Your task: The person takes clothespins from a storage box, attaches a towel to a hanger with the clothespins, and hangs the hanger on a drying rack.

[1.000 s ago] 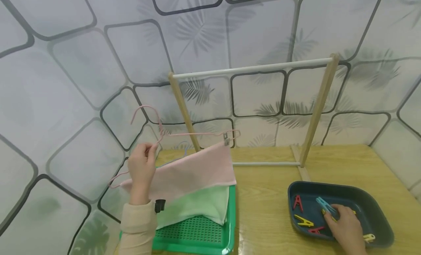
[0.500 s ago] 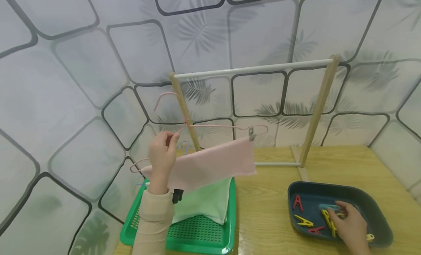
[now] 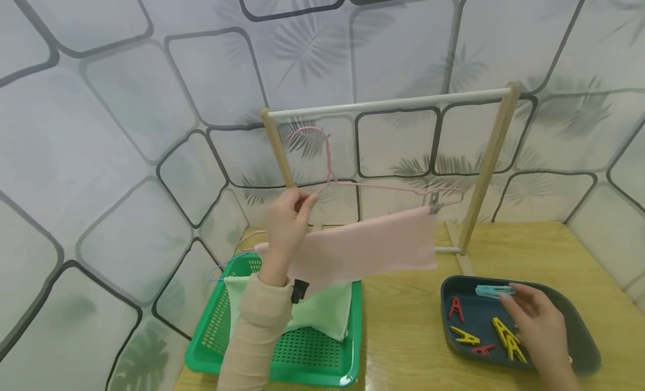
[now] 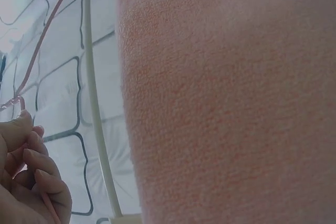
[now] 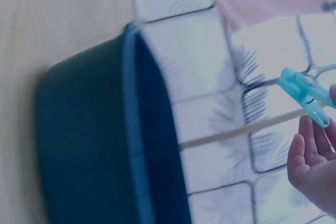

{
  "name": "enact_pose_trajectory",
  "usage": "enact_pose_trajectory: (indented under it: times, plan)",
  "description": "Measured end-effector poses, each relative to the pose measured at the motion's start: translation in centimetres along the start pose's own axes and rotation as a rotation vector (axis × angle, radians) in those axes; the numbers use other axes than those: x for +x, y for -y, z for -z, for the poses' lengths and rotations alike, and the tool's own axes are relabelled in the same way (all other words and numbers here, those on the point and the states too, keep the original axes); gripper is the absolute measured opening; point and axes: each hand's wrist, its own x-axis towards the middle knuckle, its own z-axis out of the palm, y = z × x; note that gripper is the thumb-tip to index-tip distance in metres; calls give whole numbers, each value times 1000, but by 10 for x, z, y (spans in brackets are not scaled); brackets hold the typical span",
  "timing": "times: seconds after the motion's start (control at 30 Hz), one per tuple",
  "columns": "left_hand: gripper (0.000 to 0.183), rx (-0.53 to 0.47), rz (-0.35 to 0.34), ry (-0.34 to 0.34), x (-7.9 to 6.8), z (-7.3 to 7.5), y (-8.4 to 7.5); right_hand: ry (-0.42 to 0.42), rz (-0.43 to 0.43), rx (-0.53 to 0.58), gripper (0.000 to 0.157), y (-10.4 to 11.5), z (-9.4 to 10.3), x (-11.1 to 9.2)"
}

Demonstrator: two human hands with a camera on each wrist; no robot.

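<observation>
My left hand (image 3: 289,220) pinches the shoulder wire of a pink hanger (image 3: 373,185), just below its hook. A pink towel (image 3: 363,242) hangs from it by a metal clip (image 3: 435,203) at the right end. Terry texture on the towel (image 4: 226,98) fills most of the left wrist view, where the fingers (image 4: 47,169) curl round the pink wire. Over the dark blue basin, my right hand (image 3: 541,324) holds a light blue clothespin (image 3: 495,291) between thumb and fingers. The same clothespin (image 5: 304,95) shows above the basin rim in the right wrist view.
A drying rack (image 3: 388,105) with wooden posts stands behind. Red and yellow clothespins (image 3: 509,339) lie in the basin (image 3: 579,346) at right. At left, a green basket (image 3: 353,346) holds a light green towel (image 3: 322,315) and a blue hanger (image 3: 221,270).
My left hand has carried the pink hanger and towel rightward and up, in front of the rack. My right hand has lifted the light blue clothespin; yellow ones stay in the basin.
</observation>
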Motion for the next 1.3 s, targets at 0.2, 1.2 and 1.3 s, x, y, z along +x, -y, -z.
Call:
enact_pose_trajectory:
  times: [0.2, 1.2, 1.3]
  plan:
    - [20, -61, 8, 69, 1, -27, 0, 43, 127, 189, 36, 34, 5, -5]
    - [18, -122, -85, 181, 12, -61, -63, 148, 839, 668, 33, 166, -54, 4]
    - [17, -152, -93, 201, 11, -65, -67, 170, 847, 583, 32, 175, -59, 3]
